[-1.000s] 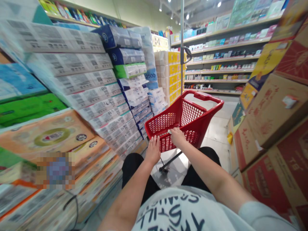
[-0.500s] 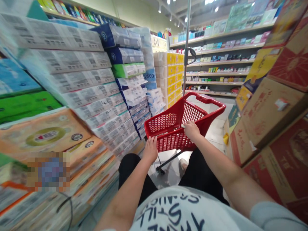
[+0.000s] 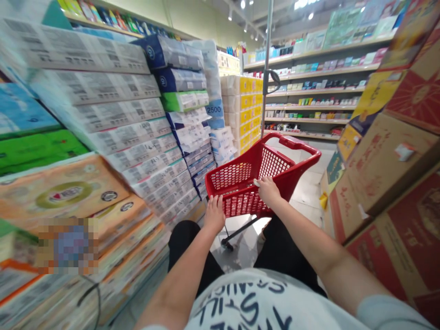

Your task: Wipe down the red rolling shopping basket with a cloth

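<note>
Red cart (image 3: 248, 201) runs lengthwise away rightward. Left hand (image 3: 215, 215) lies straight-fingered on its near corner; right hand (image 3: 270, 191) pinches a white scrap (image 3: 256, 182) (tissue, perhaps) at its side edge.

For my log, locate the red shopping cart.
In the head view, the red shopping cart is just right of centre, between stacked paper packs and cartons.

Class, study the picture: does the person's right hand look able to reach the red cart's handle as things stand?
Probably yes: the right hand is at the near side of the red cart, and nothing visible blocks the way to the handle.
</note>
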Available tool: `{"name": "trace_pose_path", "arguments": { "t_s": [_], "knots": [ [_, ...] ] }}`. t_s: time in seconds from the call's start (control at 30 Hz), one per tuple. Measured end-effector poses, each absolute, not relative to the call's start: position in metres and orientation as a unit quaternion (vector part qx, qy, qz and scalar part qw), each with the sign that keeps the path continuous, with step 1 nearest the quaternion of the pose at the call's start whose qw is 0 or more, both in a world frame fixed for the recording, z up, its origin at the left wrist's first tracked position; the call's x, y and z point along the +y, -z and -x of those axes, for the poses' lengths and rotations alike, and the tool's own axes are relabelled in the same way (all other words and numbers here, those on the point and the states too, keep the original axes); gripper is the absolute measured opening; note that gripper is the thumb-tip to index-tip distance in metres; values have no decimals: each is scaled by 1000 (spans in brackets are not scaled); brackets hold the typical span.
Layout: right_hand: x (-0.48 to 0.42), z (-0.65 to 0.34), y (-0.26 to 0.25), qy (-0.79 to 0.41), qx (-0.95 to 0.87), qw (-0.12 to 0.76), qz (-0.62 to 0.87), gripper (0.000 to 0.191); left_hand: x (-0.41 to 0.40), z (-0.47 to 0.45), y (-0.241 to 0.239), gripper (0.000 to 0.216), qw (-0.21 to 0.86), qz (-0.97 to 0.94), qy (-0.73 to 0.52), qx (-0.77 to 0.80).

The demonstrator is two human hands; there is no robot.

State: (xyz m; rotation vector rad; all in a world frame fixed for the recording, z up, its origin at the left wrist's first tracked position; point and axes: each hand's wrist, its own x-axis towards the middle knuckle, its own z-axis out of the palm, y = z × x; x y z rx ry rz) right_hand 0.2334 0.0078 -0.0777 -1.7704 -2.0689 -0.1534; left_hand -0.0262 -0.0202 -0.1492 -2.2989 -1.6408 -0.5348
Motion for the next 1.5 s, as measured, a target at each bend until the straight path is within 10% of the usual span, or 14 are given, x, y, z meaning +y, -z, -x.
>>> {"name": "trace_pose_path", "arguments": {
  "t_s": [0.77,1.5],
  "knots": [
    [24,-311,43,118,-680,185,700,30,-22,36,152,70,154,794,174,-562],
    [-4,-157,99,4,-827,179,533,57,-36,31,140,69,110,780,173,-591]
  ]
}}
